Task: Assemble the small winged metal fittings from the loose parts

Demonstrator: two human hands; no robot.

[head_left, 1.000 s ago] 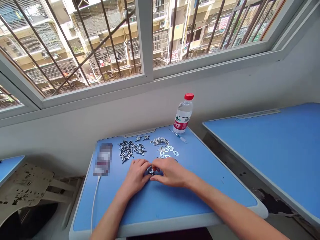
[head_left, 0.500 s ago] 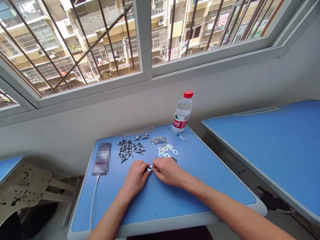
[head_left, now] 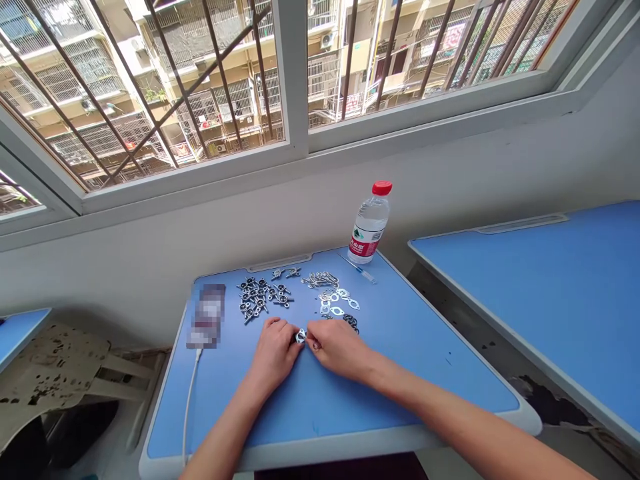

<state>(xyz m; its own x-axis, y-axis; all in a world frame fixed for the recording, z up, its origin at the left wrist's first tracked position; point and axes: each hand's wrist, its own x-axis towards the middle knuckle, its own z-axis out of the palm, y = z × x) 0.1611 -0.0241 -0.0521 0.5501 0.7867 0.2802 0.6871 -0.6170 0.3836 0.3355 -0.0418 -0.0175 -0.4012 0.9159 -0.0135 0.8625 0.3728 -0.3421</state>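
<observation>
Both hands meet at the middle of the blue table top [head_left: 320, 413]. My left hand [head_left: 273, 353] and my right hand [head_left: 340, 348] pinch a small silver metal part [head_left: 301, 336] between their fingertips. Just beyond my right hand lies a small dark-and-silver heap of parts [head_left: 350, 323]. Flat silver gasket-like plates [head_left: 336, 300] are scattered next to it, with small silver fittings [head_left: 320, 280] behind them. A larger cluster of dark-centred winged metal pieces [head_left: 257, 298] lies beyond my left hand.
A water bottle [head_left: 370, 223] with a red cap and a small screwdriver [head_left: 359, 269] stand at the table's far edge. A blurred phone [head_left: 206, 316] with a white cable [head_left: 189, 400] lies at the left. Another blue table [head_left: 525, 300] stands at the right, below barred windows.
The view has shifted slightly. Both hands stay together on the small part, which turns a little between the fingertips.
</observation>
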